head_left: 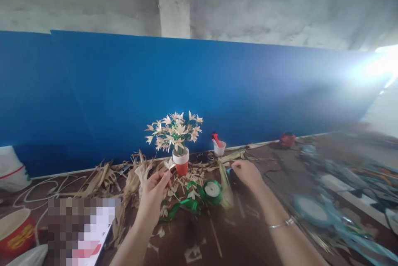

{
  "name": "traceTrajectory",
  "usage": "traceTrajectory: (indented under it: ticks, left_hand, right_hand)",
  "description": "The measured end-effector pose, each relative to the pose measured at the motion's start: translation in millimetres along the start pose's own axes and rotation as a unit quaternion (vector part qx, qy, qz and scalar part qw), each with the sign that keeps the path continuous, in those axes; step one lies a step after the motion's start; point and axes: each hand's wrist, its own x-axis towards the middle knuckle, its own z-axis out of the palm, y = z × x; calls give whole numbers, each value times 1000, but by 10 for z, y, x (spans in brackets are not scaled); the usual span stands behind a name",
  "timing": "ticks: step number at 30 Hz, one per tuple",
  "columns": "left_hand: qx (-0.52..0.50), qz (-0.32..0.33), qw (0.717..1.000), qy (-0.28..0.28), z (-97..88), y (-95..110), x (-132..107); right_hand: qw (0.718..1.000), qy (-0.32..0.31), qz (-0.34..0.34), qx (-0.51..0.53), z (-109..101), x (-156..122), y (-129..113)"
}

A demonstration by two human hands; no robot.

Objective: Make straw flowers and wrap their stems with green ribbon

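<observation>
My left hand (154,193) is closed in a pinch on a small cream husk flower (169,164), held up just left of an orange and white pot (181,162) that holds a bunch of the same cream flowers (174,130). My right hand (247,172) reaches forward with its fingers curled round a dark tool with a blue tip (229,171); what the tool is I cannot make out. Between the hands lies a roll of green ribbon (212,190) with a loose green tail (182,206). Loose petals lie around the pot.
Dried corn husks (124,176) are heaped along the blue wall. A white cup (219,148) with a red-handled item stands behind the pot. A red paper cup (15,228) sits at the left edge. Blurred teal ribbon rolls (314,210) and cables lie to the right.
</observation>
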Motion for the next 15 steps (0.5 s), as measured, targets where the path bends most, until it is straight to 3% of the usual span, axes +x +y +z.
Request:
traceTrajectory:
  ticks: [5, 9, 15]
  left_hand:
    - [-7, 3, 1000, 6, 3, 14, -19]
    - [-7, -2, 1000, 3, 43, 3, -34]
    - [-10, 0, 1000, -7, 77, -62, -45]
  right_hand:
    - [998, -28, 22, -50, -47, -30, 131]
    - [993, -68, 28, -96, 103, -192, 129]
    - [993, -58, 29, -95, 241, -226, 183]
